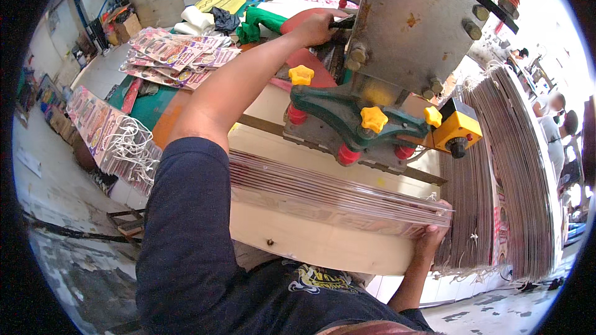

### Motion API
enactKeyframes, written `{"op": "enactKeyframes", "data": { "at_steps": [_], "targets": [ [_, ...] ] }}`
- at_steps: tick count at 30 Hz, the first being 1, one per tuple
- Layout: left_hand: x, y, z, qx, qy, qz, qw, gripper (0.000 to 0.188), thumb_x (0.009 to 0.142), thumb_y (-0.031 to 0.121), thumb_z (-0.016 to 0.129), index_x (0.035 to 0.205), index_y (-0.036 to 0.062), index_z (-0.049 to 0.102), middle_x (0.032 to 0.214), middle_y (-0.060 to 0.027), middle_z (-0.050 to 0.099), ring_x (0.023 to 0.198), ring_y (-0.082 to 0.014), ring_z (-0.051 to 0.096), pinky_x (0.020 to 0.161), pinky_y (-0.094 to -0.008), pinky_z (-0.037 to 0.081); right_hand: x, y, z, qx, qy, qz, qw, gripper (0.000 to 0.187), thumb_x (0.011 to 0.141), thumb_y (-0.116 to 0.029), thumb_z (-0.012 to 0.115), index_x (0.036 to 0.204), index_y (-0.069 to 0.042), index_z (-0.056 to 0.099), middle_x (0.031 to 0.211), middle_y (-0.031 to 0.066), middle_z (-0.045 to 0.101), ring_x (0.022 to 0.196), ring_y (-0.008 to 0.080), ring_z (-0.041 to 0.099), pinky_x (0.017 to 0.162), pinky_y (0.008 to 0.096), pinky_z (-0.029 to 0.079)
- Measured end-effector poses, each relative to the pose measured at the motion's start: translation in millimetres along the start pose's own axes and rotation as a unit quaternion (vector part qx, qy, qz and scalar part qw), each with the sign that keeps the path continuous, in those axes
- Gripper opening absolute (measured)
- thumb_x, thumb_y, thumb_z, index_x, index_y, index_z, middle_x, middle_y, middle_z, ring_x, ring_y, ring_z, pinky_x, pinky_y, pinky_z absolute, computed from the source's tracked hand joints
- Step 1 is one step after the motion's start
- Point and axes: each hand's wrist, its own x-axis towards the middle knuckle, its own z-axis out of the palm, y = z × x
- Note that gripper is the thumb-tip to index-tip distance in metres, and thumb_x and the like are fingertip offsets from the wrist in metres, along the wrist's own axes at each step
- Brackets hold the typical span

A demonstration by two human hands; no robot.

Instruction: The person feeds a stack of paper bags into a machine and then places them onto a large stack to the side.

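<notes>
Gripping the flat bag stack point(335, 201) lying left-to-right, the right hand point(429, 240) clamps its end; the left hand point(315, 28) closes on a black handle point(341, 24).

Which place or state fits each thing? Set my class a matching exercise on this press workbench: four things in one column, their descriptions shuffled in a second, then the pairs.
Things
1. left hand
2. right hand
3. star-shaped knobs
4. printed bags with white cord handles

Descriptions
a. yellow, on the green machine part
b. stacked at the far left, below the bench
c. grips a black handle on the metal press
d. holds the end of a flat stack of sheets

Pairs: 1-c, 2-d, 3-a, 4-b
</notes>
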Motion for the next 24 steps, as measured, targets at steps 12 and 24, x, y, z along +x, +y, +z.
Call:
{"op": "enactKeyframes", "data": {
  "at_steps": [12,24],
  "targets": [
    [15,-20,37,0.124,-0.121,-0.045,0.984,0.031,0.077,0.015,0.064,0.104,0.0010,0.071,0.098,-0.0233,0.071,0.090,-0.0384,0.070,0.079,-0.0459,0.056,0,10,0,0.034,-0.012,-0.005,0.999,0.098,0.066,-0.075,0.077,0.122,0.000,0.047,0.105,0.0068,0.055,0.101,0.0171,0.056,0.089,0.0324,0.047],
    [23,-6,49,0.114,-0.161,-0.051,0.979,0.049,0.083,0.037,0.067,0.115,0.0003,0.068,0.109,-0.0239,0.067,0.100,-0.0381,0.066,0.087,-0.0466,0.052,-1,9,-5,-0.005,-0.005,0.002,1.000,0.102,0.064,-0.080,0.074,0.121,0.000,0.048,0.105,0.0067,0.054,0.100,0.0170,0.055,0.088,0.0326,0.047]
  ]
}}
